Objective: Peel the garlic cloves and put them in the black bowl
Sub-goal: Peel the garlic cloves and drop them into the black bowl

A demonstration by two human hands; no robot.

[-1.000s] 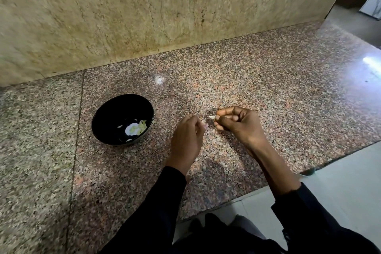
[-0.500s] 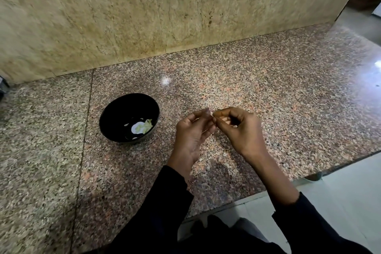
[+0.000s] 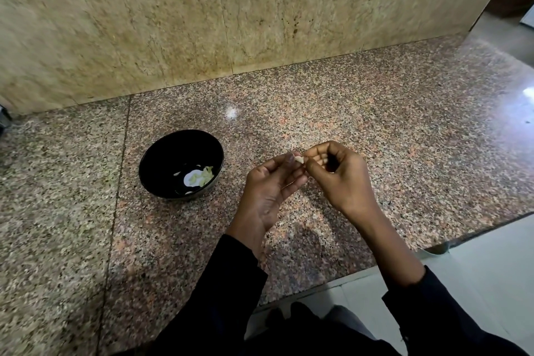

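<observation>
Speckled granite counter (image 3: 375,130) is backed by a tan stone wall (image 3: 115,37), and a black bowl (image 3: 161,159) is set on it left of the hands, with pale peeled pieces (image 3: 202,176) seen at its bottom. Above the counter a small garlic clove (image 3: 299,159) is pinched between thumb and fingertips of the left hand (image 3: 271,188) and the right hand (image 3: 344,179), both curled round it, just right of the bowl.
</observation>
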